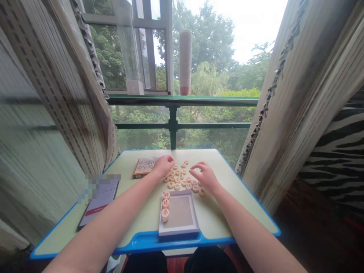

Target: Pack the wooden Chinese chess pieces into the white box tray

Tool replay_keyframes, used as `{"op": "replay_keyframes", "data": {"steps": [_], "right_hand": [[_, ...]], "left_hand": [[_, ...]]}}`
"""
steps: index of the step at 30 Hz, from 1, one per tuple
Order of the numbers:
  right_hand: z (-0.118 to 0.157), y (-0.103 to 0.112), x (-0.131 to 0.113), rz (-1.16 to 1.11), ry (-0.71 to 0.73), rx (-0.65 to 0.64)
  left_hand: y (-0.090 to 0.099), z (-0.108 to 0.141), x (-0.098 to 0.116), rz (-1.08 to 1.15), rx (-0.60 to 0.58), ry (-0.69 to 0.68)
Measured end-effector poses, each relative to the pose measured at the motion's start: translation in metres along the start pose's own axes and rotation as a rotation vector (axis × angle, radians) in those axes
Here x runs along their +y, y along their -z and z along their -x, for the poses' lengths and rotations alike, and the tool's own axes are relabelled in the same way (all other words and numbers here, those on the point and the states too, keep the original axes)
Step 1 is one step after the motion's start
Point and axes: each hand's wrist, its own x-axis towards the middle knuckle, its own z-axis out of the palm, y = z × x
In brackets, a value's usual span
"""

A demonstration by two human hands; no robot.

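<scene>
Round wooden Chinese chess pieces (pixel 177 179) with red or dark characters lie spread over the middle of the table. My left hand (pixel 164 165) is over their far left side, beside a printed box lid (pixel 145 167). Its fingers are curled together, and whatever they may hold is hidden. On the right side of the pieces, my right hand (pixel 205 175) hovers with thumb and fingers apart, nothing visible between them. Nearer me sits a shallow open box (pixel 182 212). Stacked pieces with red characters (pixel 165 215) line its left wall.
A notebook or folder (pixel 102 197) lies at the table's left edge, partly blurred. The pale table (pixel 222 212) has a blue rim. Beyond it are a green railing (pixel 173 123) and a tall stack of cups (pixel 185 62). Curtains (pixel 287 94) hang on both sides.
</scene>
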Motion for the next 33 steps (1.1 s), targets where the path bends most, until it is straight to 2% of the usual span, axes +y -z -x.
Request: {"op": "replay_keyframes", "data": {"steps": [5, 10, 14, 19, 23, 26, 29, 33], "right_hand": [[-0.003, -0.004, 0.008, 0.027, -0.062, 0.000], [-0.005, -0.011, 0.010, 0.105, -0.104, -0.037], [-0.029, -0.016, 0.012, 0.270, -0.065, -0.124], [-0.057, -0.020, 0.020, 0.417, -0.173, -0.164], [-0.051, -0.020, 0.022, 0.536, -0.101, -0.257], [-0.044, -0.020, 0.021, 0.561, -0.053, -0.304], [-0.043, -0.023, 0.021, 0.555, 0.014, -0.312], [-0.045, -0.032, 0.018, 0.546, 0.145, -0.343]], "left_hand": [[-0.014, -0.006, -0.011, -0.063, -0.043, -0.057], [-0.013, -0.006, -0.013, -0.222, -0.067, -0.180], [-0.011, -0.004, -0.007, -0.324, -0.111, -0.282], [-0.020, -0.010, 0.005, -0.260, -0.131, -0.311], [-0.021, -0.027, 0.008, -0.245, -0.156, -0.336], [-0.013, -0.045, -0.004, -0.283, -0.127, -0.276], [-0.004, -0.059, -0.022, -0.294, -0.218, -0.190], [0.000, -0.062, -0.032, -0.268, -0.297, -0.220]]}}
